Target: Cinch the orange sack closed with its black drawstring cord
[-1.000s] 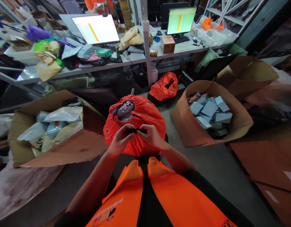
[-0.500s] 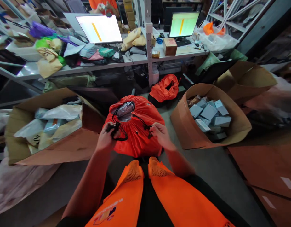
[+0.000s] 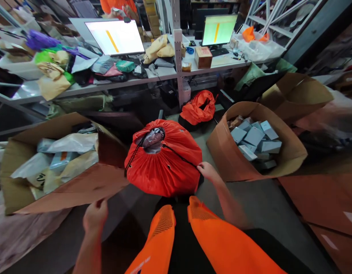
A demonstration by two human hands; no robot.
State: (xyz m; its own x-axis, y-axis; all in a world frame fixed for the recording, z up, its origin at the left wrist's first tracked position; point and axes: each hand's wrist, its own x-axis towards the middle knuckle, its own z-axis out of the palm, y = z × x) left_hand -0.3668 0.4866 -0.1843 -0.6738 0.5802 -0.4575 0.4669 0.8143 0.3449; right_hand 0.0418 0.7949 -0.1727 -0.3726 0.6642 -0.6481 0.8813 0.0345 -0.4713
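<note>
An orange-red drawstring bag (image 3: 167,177) stands on the floor before me, its gathered mouth partly open on grey wrapped contents (image 3: 153,140). My right hand (image 3: 208,173) pinches the black drawstring (image 3: 180,156) at the bag's right side, and the cord runs taut from the mouth. Another black drawstring (image 3: 133,155) hangs down the left side, free of my hands. Away from the bag, my left hand (image 3: 96,216) is closed, fingers curled, at the lower edge of the left carton (image 3: 79,194). Whether it grips that edge or anything else is hidden.
The left carton holds plastic-wrapped parcels (image 3: 73,144). At the right, a rounded carton (image 3: 226,156) contains several light-blue boxes (image 3: 254,136). Another orange bag (image 3: 197,108) lies behind. Parcels and two monitors (image 3: 116,38) occupy the bench (image 3: 161,72); a co-worker (image 3: 119,7) stands beyond.
My left hand has let go of the left drawstring and moved down-left to the carton's edge. My right hand has drawn its cord outward to the right.
</note>
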